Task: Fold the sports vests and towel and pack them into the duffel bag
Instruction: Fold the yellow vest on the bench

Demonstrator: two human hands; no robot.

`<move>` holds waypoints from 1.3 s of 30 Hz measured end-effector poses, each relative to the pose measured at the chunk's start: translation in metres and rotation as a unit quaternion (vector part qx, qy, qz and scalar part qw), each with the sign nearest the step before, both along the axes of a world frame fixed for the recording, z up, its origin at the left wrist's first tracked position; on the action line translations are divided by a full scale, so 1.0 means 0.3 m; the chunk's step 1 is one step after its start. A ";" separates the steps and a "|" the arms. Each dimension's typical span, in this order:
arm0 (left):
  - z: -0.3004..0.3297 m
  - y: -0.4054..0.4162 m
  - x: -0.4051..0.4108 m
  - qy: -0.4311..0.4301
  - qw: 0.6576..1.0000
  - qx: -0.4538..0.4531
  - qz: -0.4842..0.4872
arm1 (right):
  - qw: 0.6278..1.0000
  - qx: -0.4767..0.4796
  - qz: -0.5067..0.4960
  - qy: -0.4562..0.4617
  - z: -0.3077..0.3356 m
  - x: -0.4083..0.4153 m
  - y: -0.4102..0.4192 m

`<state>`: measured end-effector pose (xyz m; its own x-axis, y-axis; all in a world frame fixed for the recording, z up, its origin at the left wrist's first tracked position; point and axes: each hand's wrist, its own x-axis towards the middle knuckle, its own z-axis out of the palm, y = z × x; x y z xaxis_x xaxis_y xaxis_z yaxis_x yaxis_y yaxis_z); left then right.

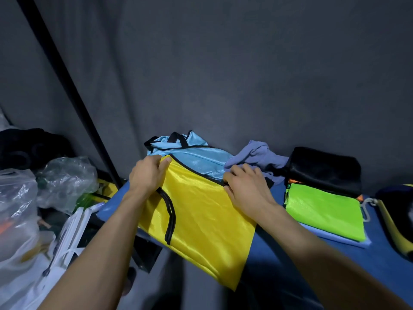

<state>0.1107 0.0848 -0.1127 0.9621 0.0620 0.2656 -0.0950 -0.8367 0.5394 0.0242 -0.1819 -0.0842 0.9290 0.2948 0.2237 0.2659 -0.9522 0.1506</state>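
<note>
**Yellow vest overhangs desk edge; slippage risk during fold**

The yellow vest [201,215] lies on the blue desk [279,253], its near corner hanging past the front edge; the left hand [147,173] pinches the far left corner, thumb and fingers clamped on the fabric; the right hand [245,189] presses the black-trimmed far edge, fingers lying loosely spread on the cloth, not gripping. The fabric looks glossy and likely slick; in my judgement a pull from the left alone could drag the vest off the desk, or skew the fold. The light blue vest [192,155] and the purple towel [259,153] lie crumpled just behind, touching the yellow one; a lift could snag them. The folded green vest [324,211] sits on a stack to the right, beside a black bag [324,168]; whether that is the duffel, I cannot tell.
</note>
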 end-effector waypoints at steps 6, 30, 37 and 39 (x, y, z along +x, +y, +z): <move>0.019 -0.019 -0.018 0.001 0.993 0.119 0.027 | 0.986 0.135 -0.038 -0.088 -0.004 -0.149 -0.020; 0.001 -0.254 -0.540 0.129 0.891 0.262 -0.348 | 0.713 0.609 -0.347 0.023 -0.097 -0.430 -0.038; 0.002 -0.320 -0.496 0.055 0.909 0.299 -0.286 | 0.697 0.612 -0.369 0.052 -0.108 -0.472 -0.073; -0.014 -0.326 -0.484 0.067 0.908 0.309 -0.275 | 0.701 0.608 -0.367 0.056 -0.104 -0.473 -0.069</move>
<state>-0.0344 -0.0129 -0.1169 0.8288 -0.5585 -0.0346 -0.5581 -0.8295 0.0207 -0.1176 -0.2027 -0.1152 0.7626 -0.6178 -0.1918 -0.4180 -0.2443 -0.8750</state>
